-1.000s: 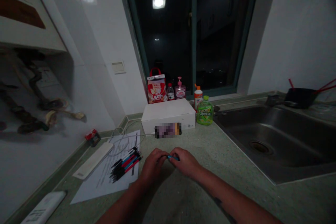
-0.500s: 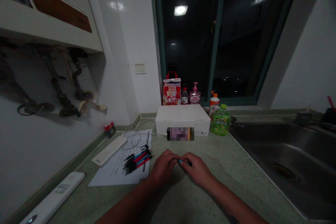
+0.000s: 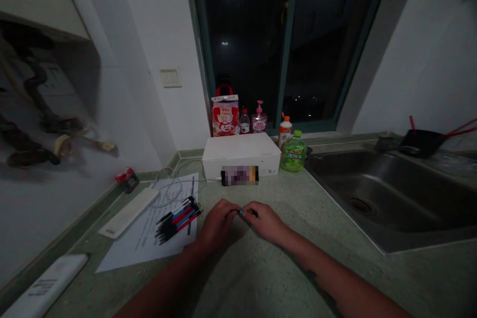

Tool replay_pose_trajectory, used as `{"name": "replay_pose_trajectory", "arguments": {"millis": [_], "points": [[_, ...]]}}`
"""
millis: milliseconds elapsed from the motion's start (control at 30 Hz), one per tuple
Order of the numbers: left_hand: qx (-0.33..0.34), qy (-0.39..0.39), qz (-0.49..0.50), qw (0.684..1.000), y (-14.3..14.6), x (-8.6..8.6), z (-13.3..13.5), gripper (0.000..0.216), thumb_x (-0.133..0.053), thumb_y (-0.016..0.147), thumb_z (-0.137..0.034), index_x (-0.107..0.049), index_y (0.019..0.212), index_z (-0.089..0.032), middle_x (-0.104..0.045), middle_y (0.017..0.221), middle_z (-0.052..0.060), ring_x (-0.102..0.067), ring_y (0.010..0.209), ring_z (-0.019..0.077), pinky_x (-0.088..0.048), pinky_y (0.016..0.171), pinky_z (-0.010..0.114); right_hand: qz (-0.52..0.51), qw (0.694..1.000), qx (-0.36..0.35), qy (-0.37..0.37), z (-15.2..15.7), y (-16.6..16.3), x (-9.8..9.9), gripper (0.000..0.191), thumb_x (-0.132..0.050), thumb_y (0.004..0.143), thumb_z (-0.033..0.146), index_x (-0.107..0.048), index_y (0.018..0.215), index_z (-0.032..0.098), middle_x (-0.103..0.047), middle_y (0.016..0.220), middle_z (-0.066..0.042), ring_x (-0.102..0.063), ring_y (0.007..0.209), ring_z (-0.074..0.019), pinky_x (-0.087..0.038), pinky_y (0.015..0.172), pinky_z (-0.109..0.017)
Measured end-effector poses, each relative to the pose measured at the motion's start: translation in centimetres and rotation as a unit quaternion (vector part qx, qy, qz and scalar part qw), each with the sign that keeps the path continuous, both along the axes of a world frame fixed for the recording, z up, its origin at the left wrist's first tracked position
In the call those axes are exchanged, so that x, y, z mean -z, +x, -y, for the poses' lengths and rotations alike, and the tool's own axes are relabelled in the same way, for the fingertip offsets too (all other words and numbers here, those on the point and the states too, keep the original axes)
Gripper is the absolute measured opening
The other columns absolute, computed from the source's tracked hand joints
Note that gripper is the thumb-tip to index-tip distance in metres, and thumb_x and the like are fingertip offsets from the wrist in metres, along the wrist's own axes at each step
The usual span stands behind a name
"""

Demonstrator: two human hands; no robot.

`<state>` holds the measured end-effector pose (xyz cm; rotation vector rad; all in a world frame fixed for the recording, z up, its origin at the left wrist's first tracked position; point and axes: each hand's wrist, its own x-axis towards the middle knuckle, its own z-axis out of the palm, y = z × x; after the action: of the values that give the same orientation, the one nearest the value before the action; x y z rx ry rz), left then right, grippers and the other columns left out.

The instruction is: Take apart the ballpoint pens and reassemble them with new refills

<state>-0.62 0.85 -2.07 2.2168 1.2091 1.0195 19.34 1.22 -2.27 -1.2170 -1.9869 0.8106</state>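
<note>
Over the middle of the counter, my left hand (image 3: 218, 222) and my right hand (image 3: 265, 221) meet fingertip to fingertip. Both are closed in a pinch on a small, slim pen (image 3: 241, 212) with a blue part showing between them. The fingers cover most of it, and its dark end shows by my right hand. To the left of my left hand, a pile of pens (image 3: 179, 219) in black, red, blue and white lies on a printed sheet of paper (image 3: 126, 253).
Behind my hands, a phone (image 3: 239, 176) on a cable leans against a white box (image 3: 242, 148). A green bottle (image 3: 294, 153) stands right of the box, near the metal sink (image 3: 395, 213). White power strip-like bars (image 3: 128, 212) lie at left, near a small red-and-black pack (image 3: 127, 179).
The camera view has turned to the right, so everything sits further left and slightly higher. Both hands keep their pinch on the pen, with little change in pose.
</note>
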Motion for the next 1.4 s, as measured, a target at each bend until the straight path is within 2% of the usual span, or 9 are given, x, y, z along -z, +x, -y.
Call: {"name": "replay_pose_trajectory", "arguments": {"millis": [133,267,367,500,600,733,833,1133,1400], "points": [[0.002,0.012,0.006,1.000,0.0,0.1,0.1,0.024,-0.049,0.098,-0.028,-0.071,0.101,-0.020,-0.065,0.095,0.007,-0.060,0.091,0.0189,-0.048,0.082,0.032,-0.023,1.000,-0.002,-0.012,0.0,0.1,0.2,0.008,-0.068,0.090,0.018,-0.069,0.097,0.016,-0.069,0.088,-0.002,-0.063,0.082,-0.0164,-0.043,0.072,-0.023],[-0.003,0.017,0.003,1.000,0.0,0.1,0.1,0.023,-0.050,0.098,-0.026,-0.072,0.102,-0.020,-0.066,0.094,0.006,-0.061,0.091,0.0187,-0.048,0.083,0.032,-0.020,1.000,-0.020,-0.014,0.0,0.4,0.1,0.015,-0.059,0.097,0.026,-0.070,0.102,0.018,-0.070,0.089,-0.002,-0.064,0.082,-0.0170,-0.044,0.075,-0.026],[-0.009,0.013,0.004,1.000,0.0,0.1,-0.1,0.022,-0.051,0.097,-0.024,-0.072,0.103,-0.019,-0.067,0.096,0.006,-0.061,0.093,0.0185,-0.048,0.084,0.032,0.023,0.999,-0.020,-0.010,-0.2,0.7,-0.1,0.028,-0.049,0.102,0.028,-0.071,0.088,0.017,-0.069,0.083,-0.004,-0.063,0.079,-0.0182,-0.044,0.073,-0.027],[-0.014,0.010,-0.008,1.000,-0.2,0.3,-0.2,0.020,-0.053,0.096,-0.021,-0.072,0.103,-0.020,-0.067,0.093,0.005,-0.061,0.089,0.0177,-0.048,0.081,0.031,0.011,1.000,-0.008,0.021,-0.3,1.0,-0.1,0.010,-0.064,0.091,0.020,-0.070,0.098,0.018,-0.068,0.090,-0.004,-0.062,0.083,-0.0176,-0.044,0.075,-0.027],[-0.014,0.010,-0.030,0.999,-0.2,0.2,-0.1,0.020,-0.054,0.095,-0.021,-0.072,0.103,-0.021,-0.067,0.093,0.005,-0.062,0.090,0.0179,-0.048,0.081,0.031,0.017,0.999,-0.005,0.045,-0.2,0.9,0.1,0.014,-0.069,0.087,0.016,-0.069,0.101,0.019,-0.066,0.091,-0.003,-0.061,0.083,-0.0169,-0.045,0.074,-0.026],[-0.024,0.011,-0.049,0.998,0.0,-0.2,0.2,0.021,-0.053,0.096,-0.022,-0.073,0.104,-0.020,-0.067,0.094,0.005,-0.061,0.090,0.0180,-0.048,0.082,0.031,0.035,0.999,-0.014,0.032,0.0,0.8,-0.1,0.016,-0.068,0.093,0.021,-0.070,0.109,0.020,-0.069,0.100,-0.004,-0.064,0.090,-0.0186,-0.047,0.079,-0.029],[-0.030,0.020,-0.054,0.998,0.1,-0.3,0.2,0.022,-0.053,0.096,-0.022,-0.073,0.103,-0.020,-0.066,0.093,0.004,-0.061,0.089,0.0176,-0.048,0.080,0.030,0.068,0.997,-0.022,0.025,0.0,0.9,-0.4,0.016,-0.057,0.101,0.022,-0.072,0.097,0.020,-0.070,0.098,-0.005,-0.065,0.091,-0.0196,-0.047,0.082,-0.031],[-0.022,-0.006,-0.081,0.996,0.2,-0.1,0.3,0.015,-0.062,0.091,-0.025,-0.073,0.099,-0.020,-0.066,0.090,0.003,-0.059,0.082,0.0165,-0.044,0.072,0.029,0.072,0.995,-0.024,0.063,0.1,1.0,-0.6,0.010,-0.072,0.089,0.016,-0.070,0.098,0.018,-0.065,0.092,-0.003,-0.060,0.085,-0.0166,-0.044,0.074,-0.026],[-0.048,-0.013,-0.086,0.995,0.0,-0.3,0.5,0.014,-0.061,0.091,-0.026,-0.072,0.098,-0.020,-0.066,0.088,0.003,-0.059,0.079,0.0165,-0.044,0.071,0.030,0.085,0.995,-0.043,0.035,-0.2,1.4,-0.7,0.014,-0.058,0.100,0.018,-0.071,0.096,0.019,-0.068,0.095,-0.004,-0.063,0.088,-0.0183,-0.045,0.079,-0.029]]}}
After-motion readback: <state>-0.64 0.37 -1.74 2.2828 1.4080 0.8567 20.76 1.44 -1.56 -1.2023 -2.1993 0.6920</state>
